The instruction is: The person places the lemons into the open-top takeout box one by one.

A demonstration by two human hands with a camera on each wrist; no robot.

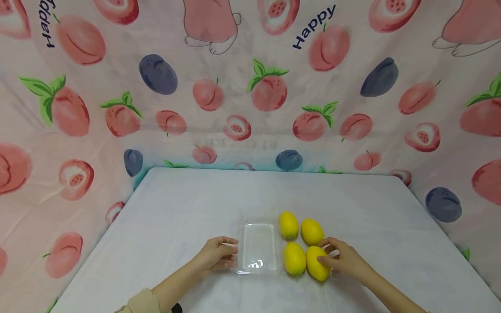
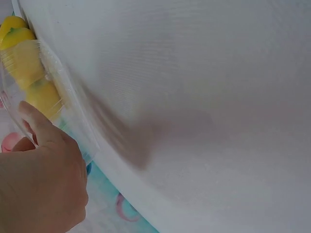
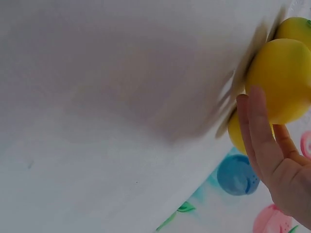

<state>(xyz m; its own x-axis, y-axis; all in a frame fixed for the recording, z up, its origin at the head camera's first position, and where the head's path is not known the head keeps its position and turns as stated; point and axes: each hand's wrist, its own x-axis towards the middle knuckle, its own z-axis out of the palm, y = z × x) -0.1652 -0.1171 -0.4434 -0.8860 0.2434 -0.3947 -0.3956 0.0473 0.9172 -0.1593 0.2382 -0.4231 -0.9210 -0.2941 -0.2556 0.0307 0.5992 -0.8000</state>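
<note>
A clear plastic box (image 1: 259, 271) stands on the white table, with the left hand (image 1: 219, 256) at its left side. In the left wrist view that hand (image 2: 48, 170) has its fingers and thumb at the wall of the box (image 2: 77, 114), pinching it. Just right of the box several yellow lemons lie in two rows. The right hand (image 1: 346, 261) holds the front right lemon (image 1: 318, 264) between thumb and fingers. Seen from the right wrist, the fingers (image 3: 262, 131) lie along the side of this lemon (image 3: 279, 80). Beside it is the front left lemon (image 1: 294, 259).
The back left lemon (image 1: 288, 225) and back right lemon (image 1: 312, 231) lie behind the front pair. A fruit-patterned cloth (image 1: 235, 95) hangs behind the white table (image 1: 188, 195) and along its sides. A small black object (image 1: 177, 308) shows by the left sleeve (image 1: 142, 302).
</note>
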